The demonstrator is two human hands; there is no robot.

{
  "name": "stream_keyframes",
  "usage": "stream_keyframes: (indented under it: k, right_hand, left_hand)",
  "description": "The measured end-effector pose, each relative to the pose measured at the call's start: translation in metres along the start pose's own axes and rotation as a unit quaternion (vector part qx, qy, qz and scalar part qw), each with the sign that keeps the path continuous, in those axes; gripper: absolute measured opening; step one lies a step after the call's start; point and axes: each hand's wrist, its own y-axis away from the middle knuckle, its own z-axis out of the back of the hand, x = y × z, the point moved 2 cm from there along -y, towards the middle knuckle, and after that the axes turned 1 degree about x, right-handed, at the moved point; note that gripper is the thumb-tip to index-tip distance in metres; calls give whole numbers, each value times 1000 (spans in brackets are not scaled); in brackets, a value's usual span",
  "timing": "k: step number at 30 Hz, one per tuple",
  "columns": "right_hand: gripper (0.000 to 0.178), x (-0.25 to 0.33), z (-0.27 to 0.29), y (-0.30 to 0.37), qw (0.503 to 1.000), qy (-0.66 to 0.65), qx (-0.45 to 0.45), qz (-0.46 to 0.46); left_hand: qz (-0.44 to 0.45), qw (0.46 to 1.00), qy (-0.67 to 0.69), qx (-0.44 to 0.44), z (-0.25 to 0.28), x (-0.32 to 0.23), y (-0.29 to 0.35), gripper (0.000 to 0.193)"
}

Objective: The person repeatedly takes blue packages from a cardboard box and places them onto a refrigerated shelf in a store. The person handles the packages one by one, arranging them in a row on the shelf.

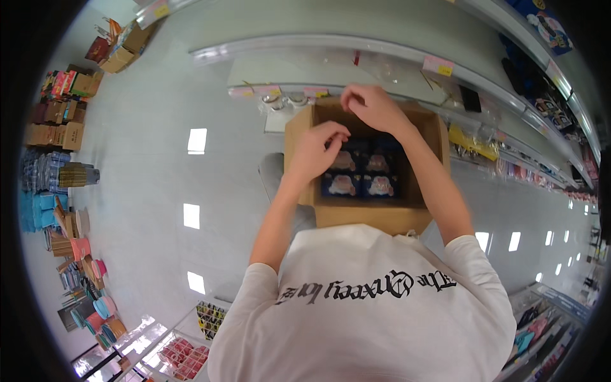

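An open cardboard box (366, 216) stands in front of me. Inside it several dark blue packages (380, 186) with pale pink and white pictures lie in rows. Over the box's left side hangs my left hand (316, 151), fingers loosely curved and thumb apart, with nothing visible in it. My right hand (372, 109) is over the far edge of the box, close to the shelf, its fingers bent and somewhat blurred. A gap shows between its thumb and fingers, and I see nothing held there. Both forearms reach across the box; the right one covers part of its inside.
White shelves (286, 51) with price tags run beyond the box. Two small glass jars (297, 100) stand on the lower shelf, left of the box. A grey seat-like object (272, 172) is beside the box. Stacked goods (48, 172) line the far left; a wire basket (181, 356) stands lower left.
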Motion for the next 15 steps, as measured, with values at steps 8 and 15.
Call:
stream_keyframes:
  k: [8, 15]
  right_hand:
    - [47, -122, -111, 34, 810, 196, 446, -327]
    - [62, -242, -189, 65, 895, -12, 262, -361]
  left_hand:
    - [-8, 996, -83, -18, -30, 14, 29, 9]
    - [-19, 991, -134, -9, -34, 19, 26, 9]
